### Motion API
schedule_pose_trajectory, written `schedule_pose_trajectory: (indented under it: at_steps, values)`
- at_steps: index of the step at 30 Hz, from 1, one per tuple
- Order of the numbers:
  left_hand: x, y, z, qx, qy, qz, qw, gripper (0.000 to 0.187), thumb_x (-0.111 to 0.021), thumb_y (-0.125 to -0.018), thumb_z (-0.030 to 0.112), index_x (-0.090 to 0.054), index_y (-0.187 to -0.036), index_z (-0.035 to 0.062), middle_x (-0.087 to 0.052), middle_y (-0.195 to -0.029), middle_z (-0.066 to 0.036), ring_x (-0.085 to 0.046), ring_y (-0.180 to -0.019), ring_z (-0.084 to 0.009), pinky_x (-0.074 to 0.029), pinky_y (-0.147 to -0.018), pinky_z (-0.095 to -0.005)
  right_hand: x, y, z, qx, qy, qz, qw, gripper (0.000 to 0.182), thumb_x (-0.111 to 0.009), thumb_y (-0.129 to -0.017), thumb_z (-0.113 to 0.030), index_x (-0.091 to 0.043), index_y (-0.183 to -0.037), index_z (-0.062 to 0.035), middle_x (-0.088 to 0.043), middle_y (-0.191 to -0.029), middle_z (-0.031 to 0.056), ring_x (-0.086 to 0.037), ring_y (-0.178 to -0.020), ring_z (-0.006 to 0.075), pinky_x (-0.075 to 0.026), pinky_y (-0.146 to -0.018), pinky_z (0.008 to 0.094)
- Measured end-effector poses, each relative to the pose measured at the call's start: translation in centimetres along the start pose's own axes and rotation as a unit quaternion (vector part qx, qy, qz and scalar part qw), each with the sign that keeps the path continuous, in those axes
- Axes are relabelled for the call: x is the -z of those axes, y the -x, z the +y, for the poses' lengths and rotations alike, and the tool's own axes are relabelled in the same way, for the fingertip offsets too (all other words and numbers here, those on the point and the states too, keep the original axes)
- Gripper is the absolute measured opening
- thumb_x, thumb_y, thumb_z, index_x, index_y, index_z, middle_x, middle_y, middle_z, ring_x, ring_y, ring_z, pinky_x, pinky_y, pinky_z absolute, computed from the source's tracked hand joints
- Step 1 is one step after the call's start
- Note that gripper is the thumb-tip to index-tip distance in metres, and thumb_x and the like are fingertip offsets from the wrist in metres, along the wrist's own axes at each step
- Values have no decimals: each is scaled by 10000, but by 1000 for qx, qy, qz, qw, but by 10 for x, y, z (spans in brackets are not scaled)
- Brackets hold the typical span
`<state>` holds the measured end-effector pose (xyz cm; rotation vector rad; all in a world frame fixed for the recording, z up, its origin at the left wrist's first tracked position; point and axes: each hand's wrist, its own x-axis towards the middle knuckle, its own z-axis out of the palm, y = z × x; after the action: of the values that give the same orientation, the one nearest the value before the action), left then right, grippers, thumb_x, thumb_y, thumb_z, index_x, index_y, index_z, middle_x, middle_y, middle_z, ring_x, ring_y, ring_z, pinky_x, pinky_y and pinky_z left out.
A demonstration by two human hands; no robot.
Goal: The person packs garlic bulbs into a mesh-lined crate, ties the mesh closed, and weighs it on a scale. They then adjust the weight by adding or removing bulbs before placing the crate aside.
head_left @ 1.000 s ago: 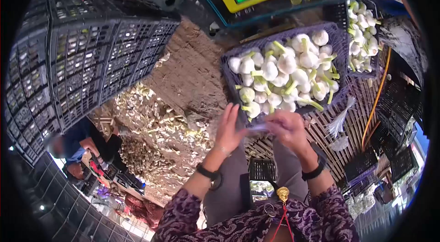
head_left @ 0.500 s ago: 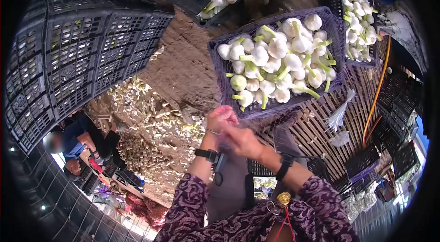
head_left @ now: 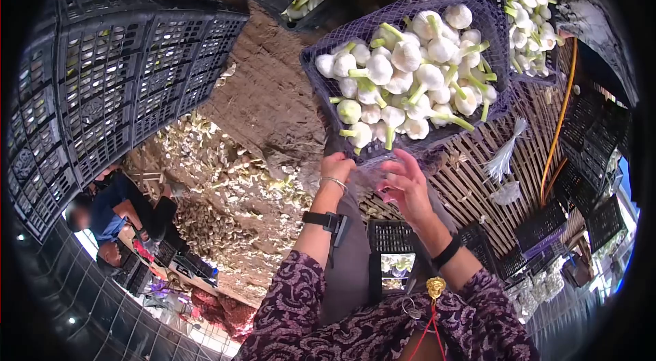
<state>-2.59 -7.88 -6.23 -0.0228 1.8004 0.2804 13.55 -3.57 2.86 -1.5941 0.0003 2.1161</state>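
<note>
A crate lined with purple mesh net (head_left: 493, 91) holds several white garlic bulbs (head_left: 406, 56) with short green stems. Just below its near left corner, my left hand (head_left: 337, 169) is closed, with a gathered part of the net appearing to run from its fingers. My right hand (head_left: 408, 190) is to the right of it, by the crate's near edge, with fingers curved and apart. Thin netting shows between the two hands, though its exact shape is blurred.
Tall black crates (head_left: 102, 81) stand at left. Another garlic crate (head_left: 526, 26) is at upper right, beside a slatted surface (head_left: 471, 176) with a bundle of white ties (head_left: 502, 156). Garlic scraps (head_left: 212, 183) litter the ground. A seated person (head_left: 119, 207) is at lower left.
My hands were together by the crate's corner and have moved apart. The right hand has opened and shifted right; the left is lower on the net. The view has shifted slightly.
</note>
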Motion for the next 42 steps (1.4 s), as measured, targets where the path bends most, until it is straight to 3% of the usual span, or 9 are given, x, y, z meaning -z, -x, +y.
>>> schedule_pose_trajectory:
  at_steps: [12,14,20,25,28,31,36,38,42]
  values:
    - [0,-16,-30,-53,-105,-15,993,176,-463,-695,33,-568,-554,27,-483,-464,-35,-420,-395,-115,-290,-357,-254,50,-56,87,-72,268,-39,960,522,-647,-759,-155,-397,-1189,6,-589,-695,131,-618,-611,201,-435,-453,306]
    - [5,-11,-32,-48,-138,-25,989,194,-449,-704,37,-576,-558,23,-492,-468,-37,-419,-389,-110,-296,-355,-251,44,-57,91,99,683,-32,723,386,-599,-753,-116,-481,-1103,-5,-590,-710,181,-604,-604,224,-460,-533,334]
    - [19,35,18,-45,-78,-134,987,182,-485,-696,67,-580,-545,28,-488,-468,-36,-447,-409,-106,-328,-381,-242,23,-27,30,49,566,-164,806,230,-567,-743,-161,-603,-902,1,-601,-815,249,-592,-798,403,-472,-698,422]
    - [18,54,64,-190,-172,-153,954,184,-518,-678,69,-602,-524,15,-538,-498,-52,-485,-449,-103,-372,-435,-242,0,-20,-48,-88,335,-261,901,131,-525,-827,-88,-621,-844,-2,-527,-597,-8,-442,-498,41,-312,-431,174]
    - [35,47,41,-127,-30,-193,972,158,-534,-740,97,-633,-657,5,-575,-566,-50,-508,-479,-113,-394,-443,-247,-19,-13,-58,-115,307,-242,913,125,-546,-791,-84,-621,-822,11,-603,-721,39,-545,-625,109,-445,-568,240]
    - [51,34,13,-4,173,-130,976,262,-578,-797,164,-581,-1015,19,-628,-764,-74,-546,-517,-130,-443,-467,-241,-7,-23,-88,-104,135,-163,972,151,-538,-811,-115,-605,-850,15,-592,-691,25,-486,-517,67,-369,-446,207]
    - [28,27,-7,-44,27,-107,993,283,-617,-757,81,-591,-1036,38,-622,-761,-51,-547,-554,-107,-454,-497,-242,-12,-48,-105,-151,61,-151,975,134,-549,-803,-122,-606,-839,-6,-557,-656,-16,-377,-426,27,-252,-362,180]
    - [12,22,-10,-283,-84,-50,954,288,-618,-760,81,-592,-1045,51,-611,-741,-22,-535,-578,-81,-451,-511,-226,-26,-53,-106,-156,71,-172,970,141,-561,-801,-141,-605,-829,-10,-524,-633,-38,-413,-453,35,-284,-382,175]
    - [19,-11,21,-320,80,191,925,359,-644,-768,144,-574,-1111,63,-606,-839,-16,-543,-662,-94,-452,-520,-213,-23,-35,-84,8,307,-202,930,93,-555,-769,-51,-596,-832,5,-554,-655,-16,-466,-522,49,-337,-449,189]
